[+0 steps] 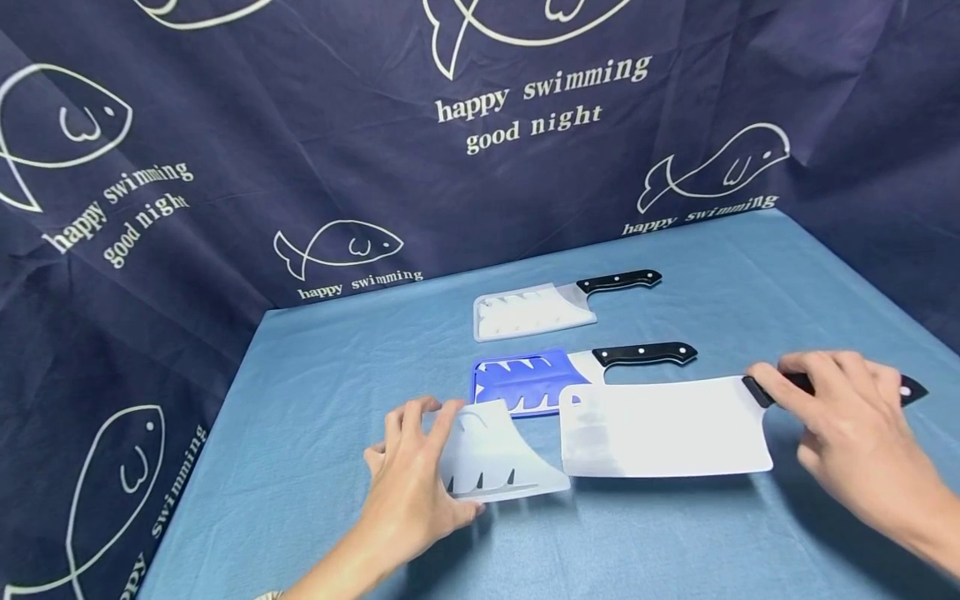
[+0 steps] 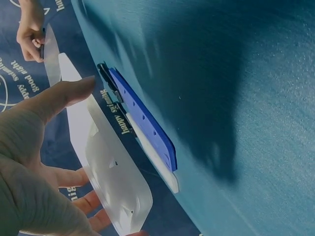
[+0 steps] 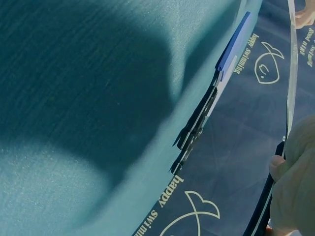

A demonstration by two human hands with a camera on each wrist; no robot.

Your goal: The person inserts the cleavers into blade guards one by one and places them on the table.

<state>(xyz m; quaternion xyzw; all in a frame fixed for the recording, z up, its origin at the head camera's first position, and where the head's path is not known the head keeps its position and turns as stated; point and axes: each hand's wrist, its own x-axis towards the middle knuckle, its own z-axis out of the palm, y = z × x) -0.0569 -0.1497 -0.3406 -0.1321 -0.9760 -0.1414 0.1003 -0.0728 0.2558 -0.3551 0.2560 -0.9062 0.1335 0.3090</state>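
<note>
In the head view my left hand (image 1: pixel 416 475) holds a translucent white blade cover (image 1: pixel 495 458) by its closed end, thumb below and fingers over the top. Its wide mouth faces right. My right hand (image 1: pixel 855 425) grips the black handle of a large cleaver (image 1: pixel 667 429), whose bare blade points left and is raised above the table. The blade's front end is close to the cover's mouth; whether they touch I cannot tell. In the left wrist view the cover (image 2: pixel 110 167) lies between the thumb and fingers. The right wrist view shows the black cleaver handle (image 3: pixel 261 211) under the fingers.
Behind the held cleaver lies a knife in a blue cover (image 1: pixel 517 383), partly hidden by the raised blade and white cover. Farther back is another knife in a white cover (image 1: pixel 532 312). Both handles point right on the blue tablecloth (image 1: pixel 337 367). A navy fish-print curtain (image 1: pixel 360 125) hangs behind.
</note>
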